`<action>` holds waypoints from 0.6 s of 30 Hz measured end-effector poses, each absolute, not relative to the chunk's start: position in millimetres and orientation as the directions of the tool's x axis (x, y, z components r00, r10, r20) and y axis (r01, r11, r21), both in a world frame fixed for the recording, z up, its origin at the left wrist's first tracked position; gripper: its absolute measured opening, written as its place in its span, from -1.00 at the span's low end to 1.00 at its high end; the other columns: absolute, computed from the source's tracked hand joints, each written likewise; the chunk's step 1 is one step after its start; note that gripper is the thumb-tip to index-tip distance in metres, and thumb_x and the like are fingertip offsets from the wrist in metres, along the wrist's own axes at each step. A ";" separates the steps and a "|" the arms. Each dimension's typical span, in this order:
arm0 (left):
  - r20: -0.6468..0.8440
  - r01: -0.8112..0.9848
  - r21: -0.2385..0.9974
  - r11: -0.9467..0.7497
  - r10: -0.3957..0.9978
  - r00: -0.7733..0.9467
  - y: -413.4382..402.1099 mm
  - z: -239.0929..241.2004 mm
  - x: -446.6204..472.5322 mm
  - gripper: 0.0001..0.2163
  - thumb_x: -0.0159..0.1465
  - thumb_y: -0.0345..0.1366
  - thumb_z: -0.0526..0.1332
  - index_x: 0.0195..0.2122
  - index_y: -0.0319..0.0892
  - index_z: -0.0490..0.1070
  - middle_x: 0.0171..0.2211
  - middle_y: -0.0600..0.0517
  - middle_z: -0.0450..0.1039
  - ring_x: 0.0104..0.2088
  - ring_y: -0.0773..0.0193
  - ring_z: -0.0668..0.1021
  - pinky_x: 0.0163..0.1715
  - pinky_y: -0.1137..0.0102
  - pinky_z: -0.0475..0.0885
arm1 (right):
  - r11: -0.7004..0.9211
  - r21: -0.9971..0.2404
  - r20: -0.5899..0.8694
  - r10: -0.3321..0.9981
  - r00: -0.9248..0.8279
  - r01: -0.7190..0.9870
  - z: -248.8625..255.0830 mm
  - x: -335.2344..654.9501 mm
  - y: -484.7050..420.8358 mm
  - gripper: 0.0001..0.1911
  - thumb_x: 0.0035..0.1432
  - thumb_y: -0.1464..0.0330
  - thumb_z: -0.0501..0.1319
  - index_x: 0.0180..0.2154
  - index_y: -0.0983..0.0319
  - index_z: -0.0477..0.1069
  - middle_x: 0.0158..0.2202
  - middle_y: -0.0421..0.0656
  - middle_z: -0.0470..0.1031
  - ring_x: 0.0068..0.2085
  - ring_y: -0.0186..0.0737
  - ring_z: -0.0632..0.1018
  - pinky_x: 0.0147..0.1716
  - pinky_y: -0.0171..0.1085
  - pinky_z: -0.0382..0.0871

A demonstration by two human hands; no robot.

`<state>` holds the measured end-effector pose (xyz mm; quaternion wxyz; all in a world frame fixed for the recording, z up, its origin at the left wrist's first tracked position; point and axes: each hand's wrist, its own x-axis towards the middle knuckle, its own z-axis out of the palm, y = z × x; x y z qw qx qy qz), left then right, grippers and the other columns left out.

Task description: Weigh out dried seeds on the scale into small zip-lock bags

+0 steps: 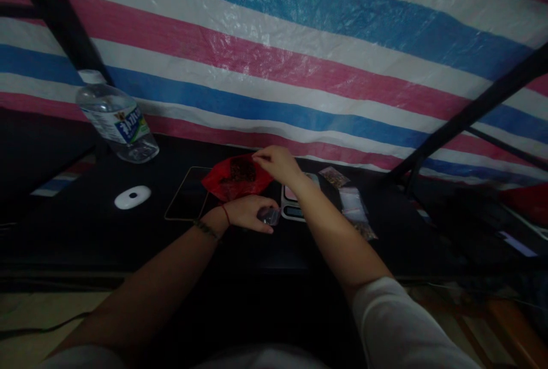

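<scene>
My left hand (pixel 250 213) is curled round a small clear plastic bag (pixel 269 216), just in front of a red plastic bag (pixel 218 182). The red bag lies spread open, with dark, grainy bits (pixel 242 169) inside. Over its right edge, my right hand (pixel 276 162) has its fingers pinched together; whatever they hold is too small to make out. Partly covered by my right forearm is a small digital scale (pixel 293 212). To its right lie a filled clear packet (pixel 334 176), a stack of clear bags (pixel 351 203) and another filled packet (pixel 365 230).
A smartphone (pixel 186 195) lies left of the red bag, beside a white oval device (pixel 132 197). A large clear bottle (pixel 117 120) stands at the back left of the black table (pixel 265 255). Striped plastic sheeting (pixel 257 72) and dark metal bars (pixel 454 120) rise behind.
</scene>
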<state>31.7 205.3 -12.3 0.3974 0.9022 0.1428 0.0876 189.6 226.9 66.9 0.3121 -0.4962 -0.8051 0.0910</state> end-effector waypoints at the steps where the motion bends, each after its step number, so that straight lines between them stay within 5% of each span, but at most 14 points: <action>1: 0.043 0.194 0.738 -0.647 0.331 0.942 205.4 -12.5 31.4 -0.54 0.04 -0.07 0.37 -0.07 -0.16 0.43 -0.31 0.06 0.46 -0.36 0.30 0.45 -0.38 0.46 0.30 | 0.519 -0.403 0.375 0.845 -0.381 0.753 66.5 182.3 231.5 -0.83 0.14 0.40 0.23 -0.25 0.20 0.59 -0.29 -0.13 0.60 -0.22 -0.20 0.55 -0.17 -0.24 0.34; 5: 0.037 0.197 0.734 -0.650 0.328 0.944 204.8 -11.0 30.9 -0.53 0.05 -0.07 0.37 -0.04 -0.15 0.42 -0.29 0.06 0.46 -0.36 0.30 0.45 -0.38 0.46 0.30 | 0.525 -0.390 0.376 0.841 -0.390 0.757 71.9 193.5 234.5 -0.80 0.11 0.45 0.22 -0.23 0.19 0.58 -0.27 -0.16 0.60 -0.24 -0.21 0.55 -0.19 -0.25 0.35; 13: 0.056 0.181 0.730 -0.659 0.322 0.945 204.8 -10.5 31.8 -0.55 0.03 -0.10 0.37 -0.08 -0.16 0.44 -0.31 0.06 0.45 -0.37 0.31 0.45 -0.40 0.48 0.27 | 0.310 -0.715 0.537 0.817 0.209 0.627 66.1 301.5 192.6 -0.71 0.09 0.35 0.09 -0.21 0.24 0.52 -0.35 -0.14 0.55 -0.33 -0.22 0.52 -0.27 -0.23 0.38; 18: 0.019 0.211 0.732 -0.648 0.329 0.944 205.3 -10.1 32.6 -0.55 0.04 -0.10 0.37 -0.07 -0.18 0.43 -0.36 0.07 0.44 -0.41 0.33 0.43 -0.44 0.48 0.25 | 0.222 -0.814 0.475 0.786 0.395 0.536 16.2 342.4 170.1 -0.77 -0.01 0.21 0.23 -0.35 0.23 0.46 -0.42 -0.17 0.50 -0.38 -0.24 0.48 -0.31 -0.25 0.37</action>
